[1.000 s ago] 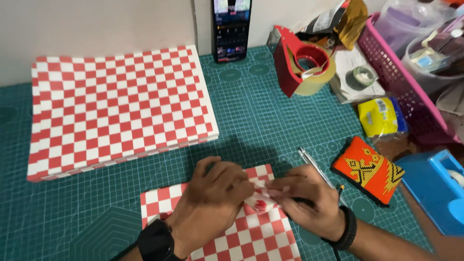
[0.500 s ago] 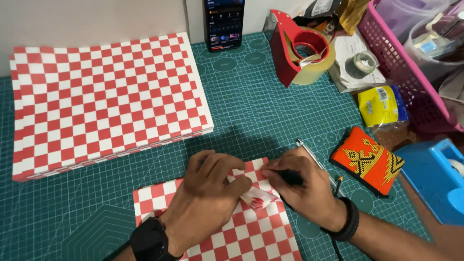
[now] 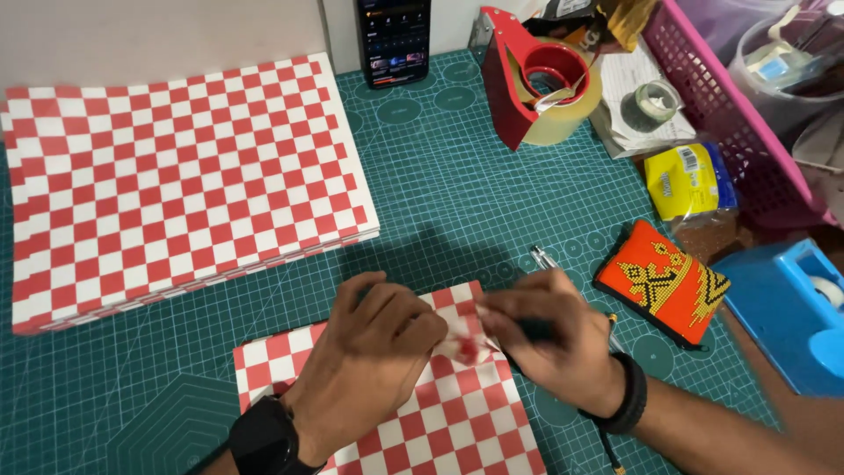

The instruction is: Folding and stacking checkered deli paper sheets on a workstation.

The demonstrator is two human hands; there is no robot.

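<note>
My left hand and my right hand meet over a small sheet of red-and-white checked paper lying on the green cutting mat. Both hands pinch a small crumpled, folded piece of the same checked paper between their fingertips, just above the sheet's upper right corner. A black watch sits on my left wrist, a black band on my right. A pen lies on the mat partly under my right hand.
A thick stack of checked paper fills the upper left. A phone leans at the back. A red tape dispenser, a yellow packet, an orange beaded pouch, a blue dispenser and a pink basket crowd the right.
The view has shifted, so things sit lower in the picture. My hands stay together over the sheet's corner, and the small paper piece between the fingers looks more crumpled.
</note>
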